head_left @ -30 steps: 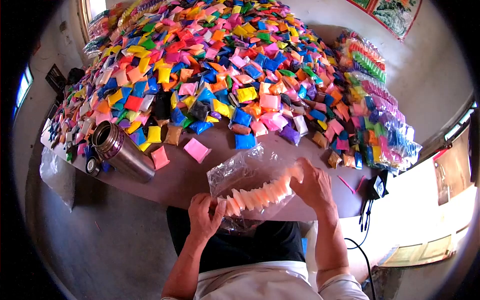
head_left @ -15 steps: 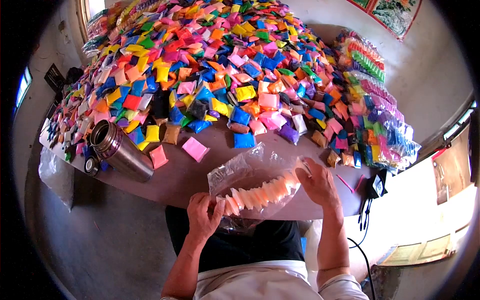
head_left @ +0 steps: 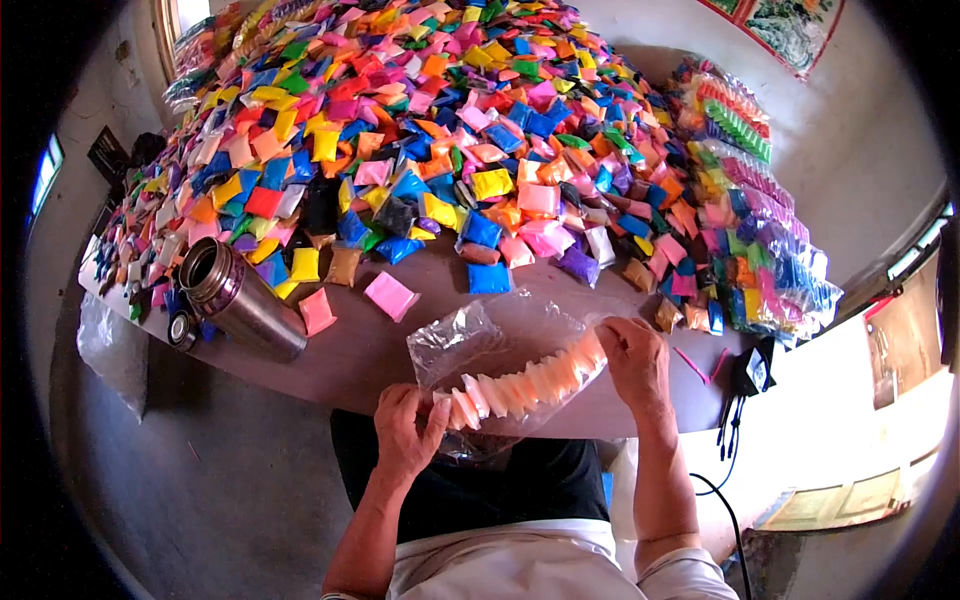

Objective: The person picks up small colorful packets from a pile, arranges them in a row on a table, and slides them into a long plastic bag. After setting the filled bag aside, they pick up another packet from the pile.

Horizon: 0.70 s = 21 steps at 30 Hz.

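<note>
A clear plastic bag (head_left: 452,338) spans the space between my hands at the near table edge. Inside it, a row of peach-coloured packets (head_left: 525,388) stands side by side, rising toward the right. My left hand (head_left: 405,428) is closed on the bag at the lower end of the row, thumb against the end packets. At the upper right end, my right hand (head_left: 637,362) has its fingers curled in on the bag. The bag's loose film puffs up behind the row, and its lower part hangs over the table edge above my lap.
A large heap of colourful packets (head_left: 420,130) covers the back of the table (head_left: 380,365). An uncapped steel flask (head_left: 245,305) stands at left beside its cap (head_left: 183,330). Filled bags (head_left: 765,220) are stacked at right, near a black device with cables (head_left: 752,372).
My right hand's fingers have curled in on the bag's right end, where they were more stretched out before. The loose film has shifted slightly; my left hand has barely moved.
</note>
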Each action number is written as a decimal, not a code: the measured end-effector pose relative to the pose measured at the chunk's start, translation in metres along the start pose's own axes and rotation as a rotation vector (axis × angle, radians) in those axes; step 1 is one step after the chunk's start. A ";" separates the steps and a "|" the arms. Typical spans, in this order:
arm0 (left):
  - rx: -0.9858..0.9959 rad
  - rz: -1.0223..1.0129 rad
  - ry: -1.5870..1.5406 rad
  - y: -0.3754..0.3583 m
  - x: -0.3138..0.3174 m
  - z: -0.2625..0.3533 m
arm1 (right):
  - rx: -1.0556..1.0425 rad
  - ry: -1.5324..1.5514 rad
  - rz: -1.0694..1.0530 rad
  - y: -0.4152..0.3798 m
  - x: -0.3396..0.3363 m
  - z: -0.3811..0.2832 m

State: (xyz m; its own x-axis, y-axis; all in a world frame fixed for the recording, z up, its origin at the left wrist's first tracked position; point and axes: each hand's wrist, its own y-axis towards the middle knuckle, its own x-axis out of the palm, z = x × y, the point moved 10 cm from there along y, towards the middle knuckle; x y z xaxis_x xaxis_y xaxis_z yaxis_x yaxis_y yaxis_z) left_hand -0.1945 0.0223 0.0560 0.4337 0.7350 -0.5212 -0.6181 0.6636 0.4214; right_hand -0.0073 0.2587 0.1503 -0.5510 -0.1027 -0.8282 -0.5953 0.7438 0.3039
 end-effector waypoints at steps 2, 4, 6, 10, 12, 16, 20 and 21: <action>0.006 0.006 -0.007 0.001 -0.002 0.003 | 0.064 0.142 0.107 -0.002 -0.007 0.008; 0.012 0.009 -0.015 0.001 -0.001 0.005 | 0.093 0.153 0.118 -0.004 -0.006 0.010; 0.017 0.031 -0.023 0.002 -0.003 0.005 | 0.118 0.165 0.134 -0.005 -0.008 0.012; 0.012 0.024 -0.043 0.002 -0.002 0.005 | 0.097 0.038 0.086 -0.007 -0.008 0.013; 0.018 0.022 -0.032 0.001 -0.002 0.005 | 0.074 0.003 0.060 -0.007 -0.007 0.013; 0.014 0.011 -0.018 0.003 -0.002 0.007 | 0.146 0.173 0.090 -0.004 -0.013 0.016; 0.027 0.020 0.004 0.002 -0.003 0.006 | 0.164 0.151 0.193 -0.006 -0.015 0.024; 0.023 0.013 0.009 0.002 -0.002 0.006 | 0.165 0.153 0.193 -0.008 -0.014 0.024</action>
State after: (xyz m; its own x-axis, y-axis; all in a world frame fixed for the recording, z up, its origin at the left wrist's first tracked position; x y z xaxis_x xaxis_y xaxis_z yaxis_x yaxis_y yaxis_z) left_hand -0.1927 0.0226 0.0620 0.4196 0.7421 -0.5226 -0.6083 0.6573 0.4449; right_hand 0.0193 0.2703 0.1486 -0.7340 -0.0377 -0.6781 -0.3747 0.8552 0.3581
